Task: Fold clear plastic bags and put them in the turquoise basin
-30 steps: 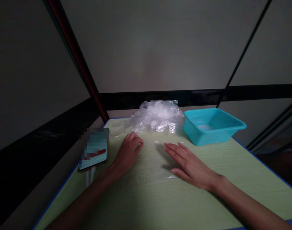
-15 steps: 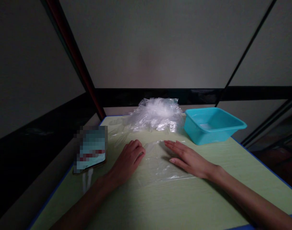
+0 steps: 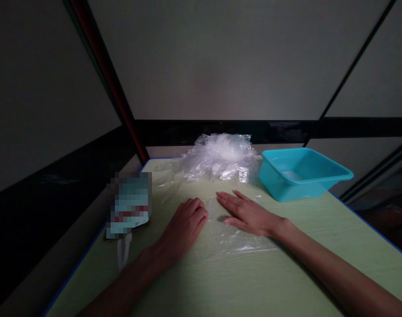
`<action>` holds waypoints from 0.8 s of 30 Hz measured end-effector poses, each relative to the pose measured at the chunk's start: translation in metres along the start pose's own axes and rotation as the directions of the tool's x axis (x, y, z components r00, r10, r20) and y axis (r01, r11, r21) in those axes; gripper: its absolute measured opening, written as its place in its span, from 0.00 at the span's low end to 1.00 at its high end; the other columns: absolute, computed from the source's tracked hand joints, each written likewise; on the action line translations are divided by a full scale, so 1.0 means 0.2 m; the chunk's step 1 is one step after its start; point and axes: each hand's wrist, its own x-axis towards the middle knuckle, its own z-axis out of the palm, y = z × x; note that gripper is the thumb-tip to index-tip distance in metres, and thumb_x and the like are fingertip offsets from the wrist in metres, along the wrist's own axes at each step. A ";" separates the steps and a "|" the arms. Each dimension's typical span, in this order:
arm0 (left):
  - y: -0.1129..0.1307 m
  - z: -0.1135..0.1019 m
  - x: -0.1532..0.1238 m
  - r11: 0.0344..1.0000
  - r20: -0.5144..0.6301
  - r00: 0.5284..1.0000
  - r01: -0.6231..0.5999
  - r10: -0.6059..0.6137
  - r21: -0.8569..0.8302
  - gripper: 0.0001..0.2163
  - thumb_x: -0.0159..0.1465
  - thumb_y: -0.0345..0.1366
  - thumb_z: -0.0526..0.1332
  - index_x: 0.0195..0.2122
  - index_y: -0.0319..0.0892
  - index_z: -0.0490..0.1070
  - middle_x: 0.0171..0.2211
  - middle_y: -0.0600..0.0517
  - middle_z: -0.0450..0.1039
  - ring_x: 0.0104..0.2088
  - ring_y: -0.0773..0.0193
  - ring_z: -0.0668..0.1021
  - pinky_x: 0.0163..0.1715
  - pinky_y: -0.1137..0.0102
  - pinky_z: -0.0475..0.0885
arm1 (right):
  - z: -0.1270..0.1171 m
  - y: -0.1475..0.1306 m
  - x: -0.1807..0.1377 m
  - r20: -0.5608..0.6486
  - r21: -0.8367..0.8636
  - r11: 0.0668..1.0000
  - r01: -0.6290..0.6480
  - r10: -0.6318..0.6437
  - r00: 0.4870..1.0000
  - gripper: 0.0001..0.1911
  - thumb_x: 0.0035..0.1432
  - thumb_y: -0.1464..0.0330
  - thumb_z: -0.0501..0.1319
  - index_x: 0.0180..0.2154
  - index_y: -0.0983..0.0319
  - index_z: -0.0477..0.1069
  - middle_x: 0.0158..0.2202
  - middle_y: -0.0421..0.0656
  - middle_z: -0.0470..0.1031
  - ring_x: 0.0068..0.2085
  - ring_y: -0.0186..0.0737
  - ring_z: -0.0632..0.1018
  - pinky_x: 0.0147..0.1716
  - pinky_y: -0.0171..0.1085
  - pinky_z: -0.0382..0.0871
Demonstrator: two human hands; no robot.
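Observation:
A clear plastic bag (image 3: 234,240) lies spread flat on the pale green table (image 3: 201,290) in front of me. My left hand (image 3: 187,224) is closed at the bag's left edge, its fingers curled and pinching the film there. Flat on the bag's upper part rests my right hand (image 3: 245,213), fingers stretched out and thumb apart. Behind both hands sits a heap of crumpled clear plastic bags (image 3: 223,156).
A turquoise plastic basin (image 3: 306,189) stands at the back right of the table. On the left a phone (image 3: 131,211), its screen blurred out, leans upright with a white cable or strip (image 3: 124,251) below it. A panelled wall (image 3: 220,66) rises behind.
My right hand has slid left across the bag, nearer my left hand. The left hand keeps its pinch at the edge. The whole view has shifted slightly.

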 end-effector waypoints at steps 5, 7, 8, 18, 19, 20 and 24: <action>0.00 0.01 -0.01 0.999 -0.007 1.000 0.006 -0.006 -0.033 0.04 0.59 0.29 0.52 0.32 0.41 0.66 0.35 0.49 0.66 0.38 0.60 0.68 0.40 0.64 0.65 | 0.00 0.00 0.00 -0.015 -0.021 1.000 -0.003 0.003 1.000 0.34 0.60 0.52 0.40 0.60 0.68 0.43 0.61 0.53 0.45 0.61 0.44 0.49 0.58 0.49 0.39; 0.00 0.01 -0.02 0.999 -0.006 1.000 0.008 -0.008 -0.041 0.09 0.59 0.32 0.53 0.40 0.41 0.65 0.42 0.48 0.66 0.44 0.58 0.68 0.45 0.62 0.64 | 0.00 0.00 0.00 -0.035 -0.019 1.000 -0.006 0.005 0.999 0.34 0.60 0.52 0.41 0.60 0.68 0.42 0.61 0.52 0.44 0.61 0.44 0.48 0.58 0.49 0.39; 0.00 0.02 -0.02 0.999 0.004 1.000 0.002 -0.002 -0.037 0.13 0.59 0.34 0.53 0.46 0.41 0.63 0.47 0.46 0.65 0.48 0.57 0.67 0.48 0.61 0.62 | -0.01 0.00 0.00 -0.043 -0.019 1.000 -0.004 0.004 0.999 0.34 0.60 0.52 0.41 0.60 0.67 0.42 0.61 0.52 0.43 0.61 0.44 0.48 0.58 0.49 0.39; 0.04 0.02 -0.03 0.991 0.245 0.967 -0.096 0.071 0.092 0.27 0.62 0.44 0.47 0.59 0.33 0.45 0.61 0.41 0.43 0.60 0.58 0.48 0.57 0.61 0.49 | 0.01 -0.01 0.01 0.021 -0.020 0.999 0.026 -0.026 0.999 0.37 0.59 0.51 0.42 0.60 0.69 0.38 0.61 0.54 0.40 0.61 0.45 0.46 0.58 0.48 0.36; 0.04 0.02 -0.03 0.991 0.254 0.965 -0.093 0.065 0.098 0.27 0.62 0.44 0.47 0.59 0.33 0.46 0.61 0.41 0.44 0.60 0.58 0.48 0.57 0.61 0.49 | 0.01 -0.01 0.01 0.025 -0.021 0.999 0.023 -0.023 0.999 0.37 0.59 0.51 0.41 0.60 0.69 0.38 0.61 0.54 0.40 0.61 0.45 0.46 0.58 0.48 0.36; 0.04 0.02 -0.03 0.991 0.265 0.962 -0.089 0.060 0.102 0.27 0.62 0.45 0.47 0.58 0.32 0.47 0.61 0.41 0.44 0.60 0.58 0.48 0.57 0.61 0.49 | 0.01 -0.01 0.01 0.028 -0.022 1.000 0.022 -0.021 0.999 0.38 0.59 0.50 0.41 0.60 0.69 0.38 0.61 0.54 0.40 0.61 0.45 0.46 0.58 0.48 0.36; 0.05 0.01 -0.03 0.989 0.310 0.950 -0.082 0.040 0.125 0.28 0.62 0.45 0.46 0.58 0.31 0.47 0.61 0.40 0.44 0.60 0.58 0.48 0.57 0.62 0.49 | 0.01 -0.01 0.01 0.028 -0.015 1.000 0.020 -0.019 0.999 0.38 0.58 0.50 0.41 0.60 0.69 0.38 0.61 0.54 0.40 0.61 0.44 0.46 0.58 0.47 0.36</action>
